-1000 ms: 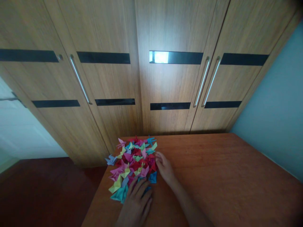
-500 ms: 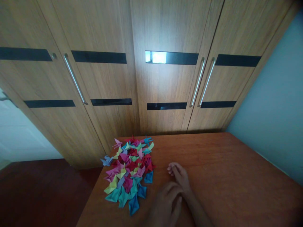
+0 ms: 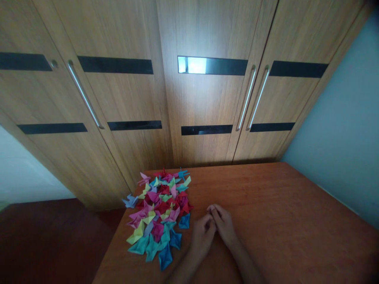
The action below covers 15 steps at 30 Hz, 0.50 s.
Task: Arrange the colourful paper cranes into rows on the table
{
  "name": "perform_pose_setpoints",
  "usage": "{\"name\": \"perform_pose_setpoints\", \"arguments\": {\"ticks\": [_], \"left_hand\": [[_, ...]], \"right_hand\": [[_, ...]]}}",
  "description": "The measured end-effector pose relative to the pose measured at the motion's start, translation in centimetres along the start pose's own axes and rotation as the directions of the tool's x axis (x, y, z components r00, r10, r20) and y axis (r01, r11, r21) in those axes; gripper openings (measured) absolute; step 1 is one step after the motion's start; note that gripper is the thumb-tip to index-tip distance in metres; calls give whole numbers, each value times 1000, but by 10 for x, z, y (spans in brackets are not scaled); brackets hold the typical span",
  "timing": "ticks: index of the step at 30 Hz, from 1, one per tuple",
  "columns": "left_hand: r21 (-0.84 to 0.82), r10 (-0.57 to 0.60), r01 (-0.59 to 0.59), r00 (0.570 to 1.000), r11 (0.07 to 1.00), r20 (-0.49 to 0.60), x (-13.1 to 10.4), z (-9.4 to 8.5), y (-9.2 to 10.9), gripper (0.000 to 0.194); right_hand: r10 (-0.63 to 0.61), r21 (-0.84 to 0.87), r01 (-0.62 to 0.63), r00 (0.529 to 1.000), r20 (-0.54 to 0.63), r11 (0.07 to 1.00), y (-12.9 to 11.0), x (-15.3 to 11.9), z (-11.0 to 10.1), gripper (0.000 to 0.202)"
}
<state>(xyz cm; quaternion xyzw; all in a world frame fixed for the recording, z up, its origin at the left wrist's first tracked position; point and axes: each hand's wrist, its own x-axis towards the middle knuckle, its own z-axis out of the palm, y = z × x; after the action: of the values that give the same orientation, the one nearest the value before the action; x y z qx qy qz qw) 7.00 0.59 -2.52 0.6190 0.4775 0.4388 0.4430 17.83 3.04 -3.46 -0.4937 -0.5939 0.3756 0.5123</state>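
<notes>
My left hand (image 3: 203,234) and my right hand (image 3: 224,224) meet above the wooden table, close to its front. Both have curled fingers, and the fingertips come together at the middle. Whatever they may pinch is hidden behind the fingers. To the left of my left hand lies a heap of folded paper cranes (image 3: 162,205) in red, pink, yellow, green, teal and blue. The nearest of these to my left hand are a blue folded piece (image 3: 184,221) and another blue one (image 3: 175,239), neither touched by it.
The brown tabletop (image 3: 284,221) stretches to the right, up to a pale blue wall (image 3: 346,130). Behind the table stands a wooden wardrobe (image 3: 204,98) with black strips and long metal handles. A dark reddish floor (image 3: 59,240) shows beyond the table's left edge.
My left hand, earlier blurred and lower over the right wrist, has moved up to meet the right fingertips. The right hand stays nearly in place. The view has shifted slightly.
</notes>
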Motion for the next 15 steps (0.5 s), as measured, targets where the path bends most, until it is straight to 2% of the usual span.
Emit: {"name": "perform_pose_setpoints", "arguments": {"ticks": [8, 15], "left_hand": [[44, -5, 5, 1000, 999, -10, 4, 1, -5, 25], [18, -17, 17, 1000, 1000, -12, 8, 2, -4, 25]], "right_hand": [[14, -14, -14, 1000, 6, 1000, 2, 3, 1, 36], [36, 1, -36, 999, -8, 999, 4, 7, 4, 35]]}}
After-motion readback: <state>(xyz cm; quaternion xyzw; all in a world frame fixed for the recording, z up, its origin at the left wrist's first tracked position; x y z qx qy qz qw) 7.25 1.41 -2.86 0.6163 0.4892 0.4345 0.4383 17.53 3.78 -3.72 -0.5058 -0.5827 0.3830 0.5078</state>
